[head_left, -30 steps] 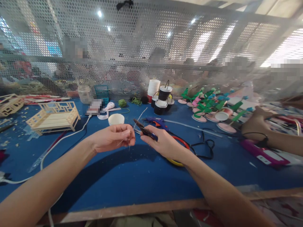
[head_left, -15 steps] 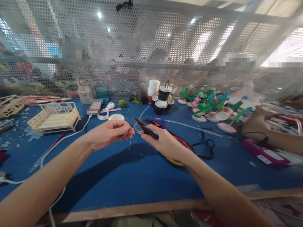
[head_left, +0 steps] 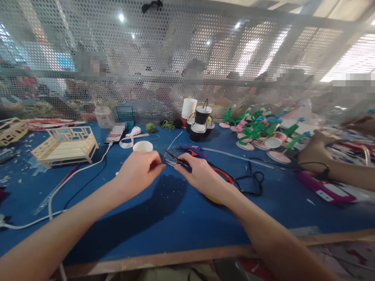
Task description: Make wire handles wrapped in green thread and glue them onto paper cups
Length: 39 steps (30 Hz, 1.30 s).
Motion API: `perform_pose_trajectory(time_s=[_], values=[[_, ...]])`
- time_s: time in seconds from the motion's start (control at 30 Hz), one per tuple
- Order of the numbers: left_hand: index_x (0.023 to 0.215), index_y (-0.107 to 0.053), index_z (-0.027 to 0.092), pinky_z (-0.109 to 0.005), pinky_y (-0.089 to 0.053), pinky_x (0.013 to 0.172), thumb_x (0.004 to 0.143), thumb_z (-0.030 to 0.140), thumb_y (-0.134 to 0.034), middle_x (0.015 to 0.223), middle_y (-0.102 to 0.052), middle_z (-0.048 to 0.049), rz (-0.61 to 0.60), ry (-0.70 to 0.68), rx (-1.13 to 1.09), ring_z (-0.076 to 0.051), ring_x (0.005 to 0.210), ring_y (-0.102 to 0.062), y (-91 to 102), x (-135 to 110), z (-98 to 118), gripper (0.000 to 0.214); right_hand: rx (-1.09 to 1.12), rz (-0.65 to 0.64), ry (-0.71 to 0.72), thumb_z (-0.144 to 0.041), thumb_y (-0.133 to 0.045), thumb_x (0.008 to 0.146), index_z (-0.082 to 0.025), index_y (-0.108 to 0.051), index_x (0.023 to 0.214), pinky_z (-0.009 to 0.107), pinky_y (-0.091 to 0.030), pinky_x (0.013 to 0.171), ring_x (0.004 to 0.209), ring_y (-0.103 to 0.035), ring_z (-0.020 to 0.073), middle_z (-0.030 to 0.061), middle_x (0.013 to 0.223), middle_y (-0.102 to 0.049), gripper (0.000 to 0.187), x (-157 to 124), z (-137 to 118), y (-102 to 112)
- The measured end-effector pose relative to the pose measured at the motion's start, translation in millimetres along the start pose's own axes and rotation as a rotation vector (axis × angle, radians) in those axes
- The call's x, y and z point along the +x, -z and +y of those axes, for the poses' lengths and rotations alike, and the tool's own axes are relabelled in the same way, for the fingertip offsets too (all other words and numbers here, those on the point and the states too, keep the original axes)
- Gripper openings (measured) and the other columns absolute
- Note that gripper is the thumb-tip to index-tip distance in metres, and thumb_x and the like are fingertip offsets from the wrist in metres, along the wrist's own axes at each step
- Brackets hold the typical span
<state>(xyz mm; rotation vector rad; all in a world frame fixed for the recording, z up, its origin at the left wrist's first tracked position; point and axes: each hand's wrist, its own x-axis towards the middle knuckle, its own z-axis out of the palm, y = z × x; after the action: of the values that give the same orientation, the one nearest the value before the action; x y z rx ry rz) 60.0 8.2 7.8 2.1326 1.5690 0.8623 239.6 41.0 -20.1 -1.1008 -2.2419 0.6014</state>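
Note:
My left hand point(head_left: 140, 169) is closed in a pinch over the middle of the table. A thin pale wire point(head_left: 175, 139) runs from its fingertips toward the back. My right hand point(head_left: 202, 171) is wrapped around pliers point(head_left: 187, 166) with dark jaws and a blue handle. Their tips reach the wire close to my left fingers. Whether the jaws grip the wire I cannot tell. Just behind my left hand stands a white paper cup point(head_left: 143, 146). A blue glue gun point(head_left: 190, 148) lies beyond my right hand, and a red-orange handle point(head_left: 224, 175) shows beside that hand.
A small wooden bed frame point(head_left: 67, 146) stands left, near a white cable point(head_left: 77, 171). Black-and-white little buckets point(head_left: 197, 132) and stacked cups point(head_left: 189, 111) are at the back. Green paper plants point(head_left: 258, 128) crowd the right, beside another person's arm point(head_left: 331, 164) and a purple device point(head_left: 322, 187).
My left hand has turned with its back upward and its fingers have closed in nearer the pliers. The pliers have tilted lower. The loose wire end below the fingers no longer shows.

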Motion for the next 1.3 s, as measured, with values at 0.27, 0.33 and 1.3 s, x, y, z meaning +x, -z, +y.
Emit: perform_pose_trajectory(time_s=[0.27,0.33,1.3], values=[[0.071,-0.050,0.016,-0.024,-0.034,0.060,0.067,0.040,-0.060,0.064,-0.056,-0.0010,-0.538,0.152,-1.116,-0.010,0.062,-0.048,-3.6,1.1,-18.8,0.026,0.144,-0.071,0.059,-0.028,-0.045,0.080,-0.016,-0.052,0.081,0.021,-0.038,0.060,0.064,-0.048,0.0110,-0.0003,0.070,-0.055,0.014,-3.7,-4.2,7.2],[0.069,-0.048,0.016,-0.023,-0.034,0.058,0.066,0.041,-0.060,0.059,-0.051,0.0012,-0.531,0.131,-1.083,-0.010,0.059,-0.045,-5.9,0.4,-18.4,0.028,0.136,-0.077,0.069,-0.028,-0.044,0.081,-0.016,-0.052,0.081,0.021,-0.038,0.060,0.064,-0.048,0.0112,-0.0001,0.070,-0.055,0.014,-3.8,-3.2,6.0],[0.058,-0.048,0.017,-0.028,-0.033,0.060,0.071,0.028,-0.053,0.057,-0.049,0.0000,0.082,-0.069,0.215,-0.014,0.060,-0.045,-7.1,-2.0,-0.3,0.017,0.006,0.029,0.003,-0.027,-0.048,0.078,-0.017,-0.051,0.080,0.025,-0.039,0.064,0.072,-0.056,0.0158,0.0038,0.078,-0.060,0.010,0.7,1.1,0.5]])
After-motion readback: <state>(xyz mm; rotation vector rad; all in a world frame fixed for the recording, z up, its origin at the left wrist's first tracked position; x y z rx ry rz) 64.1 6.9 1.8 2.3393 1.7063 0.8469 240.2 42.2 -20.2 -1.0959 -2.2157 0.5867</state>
